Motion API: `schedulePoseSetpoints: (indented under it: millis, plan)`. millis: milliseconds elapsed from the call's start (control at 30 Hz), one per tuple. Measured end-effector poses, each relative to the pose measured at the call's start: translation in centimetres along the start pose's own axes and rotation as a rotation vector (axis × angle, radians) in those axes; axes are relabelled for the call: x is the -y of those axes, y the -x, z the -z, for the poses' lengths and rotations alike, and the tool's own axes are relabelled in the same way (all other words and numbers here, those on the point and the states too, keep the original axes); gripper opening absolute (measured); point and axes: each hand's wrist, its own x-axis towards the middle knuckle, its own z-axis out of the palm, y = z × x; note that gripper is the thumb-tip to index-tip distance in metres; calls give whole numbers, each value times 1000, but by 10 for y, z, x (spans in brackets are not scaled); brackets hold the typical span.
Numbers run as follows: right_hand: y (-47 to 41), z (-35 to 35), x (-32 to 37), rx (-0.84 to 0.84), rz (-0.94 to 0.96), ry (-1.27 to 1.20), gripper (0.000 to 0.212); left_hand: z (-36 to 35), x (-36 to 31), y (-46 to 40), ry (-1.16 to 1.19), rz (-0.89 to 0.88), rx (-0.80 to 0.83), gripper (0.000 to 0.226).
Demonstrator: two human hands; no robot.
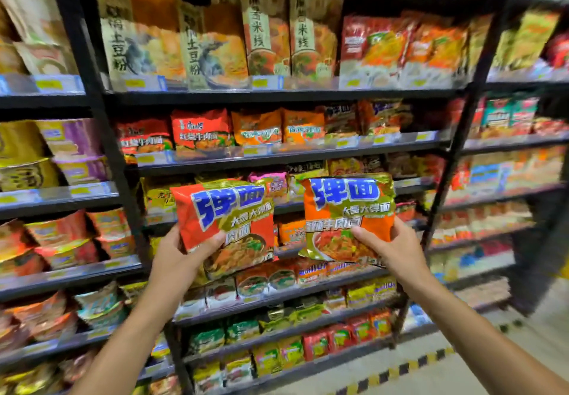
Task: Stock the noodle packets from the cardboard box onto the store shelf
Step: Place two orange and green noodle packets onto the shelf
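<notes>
I hold two noodle packets up in front of the black store shelf (286,160). My left hand (181,253) grips the lower left corner of a red and gold packet (228,219) with blue characters, thumb across its front. My right hand (391,249) grips the lower right part of an orange and gold packet (345,209) of the same brand, thumb on its front. Both packets are upright, slightly tilted, and apart from each other. They hover in front of the middle shelf rows. The cardboard box is not in view.
The shelving unit holds many rows of noodle packets from top to bottom, with price tags along the rails. Black uprights (107,135) separate it from neighbouring bays left and right. A light floor with a yellow-black striped line (400,370) runs at lower right.
</notes>
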Motion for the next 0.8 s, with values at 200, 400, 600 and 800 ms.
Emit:
schedulePoseSetpoints:
  millis: [200,400,600,800]
  plan:
    - [-22,68,-7,-57,20,-12,40,-75,-15,-14,3,-32,56,35]
    - [-69,159,-32,-95,29,-7,35,-187,-20,-44,-23,-79,92,33]
    - [-141,253,-59,-61,45,-16,33,-294,-23,-82,-6,-100,62,31]
    - [-228,297,-86,-25,47,-24,34,-363,-24,-127,-64,-110,33,36]
